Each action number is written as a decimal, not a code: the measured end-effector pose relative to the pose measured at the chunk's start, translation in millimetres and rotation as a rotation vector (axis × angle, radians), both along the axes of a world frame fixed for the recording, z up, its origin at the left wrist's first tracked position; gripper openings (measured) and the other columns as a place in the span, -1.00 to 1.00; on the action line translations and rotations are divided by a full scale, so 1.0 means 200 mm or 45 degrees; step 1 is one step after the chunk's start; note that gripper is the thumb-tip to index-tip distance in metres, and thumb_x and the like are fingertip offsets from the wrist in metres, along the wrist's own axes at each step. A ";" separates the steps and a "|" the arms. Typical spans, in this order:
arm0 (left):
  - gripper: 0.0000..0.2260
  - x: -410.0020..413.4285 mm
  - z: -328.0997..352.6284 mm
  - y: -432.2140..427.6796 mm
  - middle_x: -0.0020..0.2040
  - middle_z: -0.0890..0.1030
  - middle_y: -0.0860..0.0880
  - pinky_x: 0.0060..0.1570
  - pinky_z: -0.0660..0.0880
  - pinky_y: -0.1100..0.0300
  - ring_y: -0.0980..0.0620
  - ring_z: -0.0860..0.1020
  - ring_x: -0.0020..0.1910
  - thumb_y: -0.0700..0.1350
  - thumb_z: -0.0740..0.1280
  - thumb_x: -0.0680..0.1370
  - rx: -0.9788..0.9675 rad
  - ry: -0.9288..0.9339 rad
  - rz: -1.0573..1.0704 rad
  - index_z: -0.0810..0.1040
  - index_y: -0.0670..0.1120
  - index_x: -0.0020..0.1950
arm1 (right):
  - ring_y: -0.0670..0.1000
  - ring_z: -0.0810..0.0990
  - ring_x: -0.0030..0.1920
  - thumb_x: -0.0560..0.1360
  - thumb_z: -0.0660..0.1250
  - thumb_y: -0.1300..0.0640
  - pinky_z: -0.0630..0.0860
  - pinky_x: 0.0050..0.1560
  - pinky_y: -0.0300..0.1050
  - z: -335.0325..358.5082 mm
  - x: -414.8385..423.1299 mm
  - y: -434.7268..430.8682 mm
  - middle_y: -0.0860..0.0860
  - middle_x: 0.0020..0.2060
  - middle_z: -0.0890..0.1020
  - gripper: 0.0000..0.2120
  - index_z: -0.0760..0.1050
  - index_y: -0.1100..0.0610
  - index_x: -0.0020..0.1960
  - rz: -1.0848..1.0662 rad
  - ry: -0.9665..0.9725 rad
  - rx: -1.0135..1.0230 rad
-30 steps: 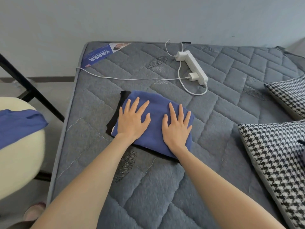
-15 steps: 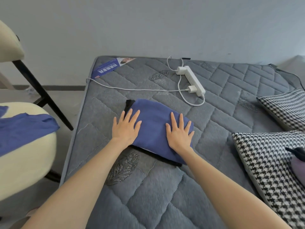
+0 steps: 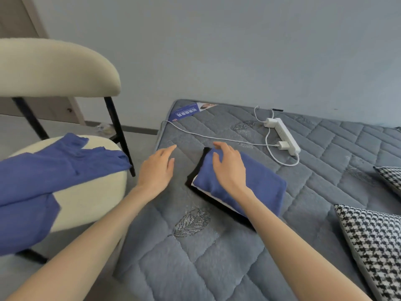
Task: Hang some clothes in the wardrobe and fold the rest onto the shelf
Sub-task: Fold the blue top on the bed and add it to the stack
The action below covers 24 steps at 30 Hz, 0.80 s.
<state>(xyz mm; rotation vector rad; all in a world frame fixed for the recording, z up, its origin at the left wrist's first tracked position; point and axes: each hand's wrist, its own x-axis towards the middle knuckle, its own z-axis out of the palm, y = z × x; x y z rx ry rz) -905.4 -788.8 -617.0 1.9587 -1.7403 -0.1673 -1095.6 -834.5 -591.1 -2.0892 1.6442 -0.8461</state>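
Grey bed [image 3: 195,268], near its left edge, carries the folded blue garment [image 3: 260,185]; left hand [image 3: 157,168] and right hand [image 3: 227,168], pressing it 1 second ago, now lift off open, empty; fold seems finished.

folded garment [image 3: 256,181] on mattress [image 3: 195,257] | power strip [image 3: 284,135] behind | chair [image 3: 86,192] left | cushions [image 3: 373,242] right

Left hand [image 3: 157,168] and right hand [image 3: 229,168] side by side, palms down, fingers relaxed.
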 end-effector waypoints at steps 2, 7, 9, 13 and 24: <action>-0.61 0.11 0.02 0.11 0.40 0.42 -0.05 0.07 0.43 0.03 -0.10 0.45 0.28 -0.05 0.10 0.66 -0.019 0.057 0.075 0.26 0.01 0.50 | 0.05 0.44 0.24 0.59 0.17 0.11 0.48 0.07 0.02 0.01 0.13 0.05 -0.06 0.25 0.53 -0.67 0.41 0.00 0.35 0.108 -0.022 -0.030; -0.62 0.42 0.00 0.41 0.37 0.45 -0.06 0.10 0.43 0.06 -0.08 0.45 0.29 -0.08 0.13 0.65 -0.070 0.187 0.291 0.30 -0.01 0.48 | 0.05 0.48 0.22 0.58 0.18 0.12 0.49 0.11 0.07 -0.04 0.47 0.19 -0.07 0.23 0.55 -0.68 0.42 0.01 0.32 0.375 -0.044 0.002; -0.62 0.54 -0.02 0.53 0.40 0.43 -0.03 0.14 0.38 0.09 -0.05 0.41 0.33 -0.07 0.13 0.65 -0.063 0.222 0.404 0.30 -0.01 0.48 | 0.06 0.50 0.20 0.57 0.19 0.14 0.50 0.11 0.08 -0.07 0.61 0.24 -0.05 0.21 0.57 -0.69 0.44 0.02 0.30 0.470 -0.057 0.020; -0.61 0.78 -0.09 0.78 0.39 0.43 0.03 0.13 0.39 0.08 -0.01 0.43 0.30 -0.05 0.13 0.65 -0.017 0.277 0.605 0.26 0.05 0.49 | 0.03 0.50 0.19 0.58 0.17 0.16 0.50 0.10 0.01 -0.14 0.88 0.32 -0.05 0.23 0.55 -0.67 0.42 0.04 0.33 0.618 -0.050 0.095; -0.60 1.29 -0.22 1.03 0.38 0.45 -0.01 0.22 0.38 0.07 -0.05 0.42 0.33 -0.09 0.16 0.63 0.060 0.378 0.821 0.28 0.00 0.49 | 0.11 0.41 0.33 0.59 0.17 0.13 0.44 0.19 0.02 -0.40 1.57 0.23 0.05 0.34 0.46 -0.61 0.33 0.10 0.41 0.857 0.225 0.237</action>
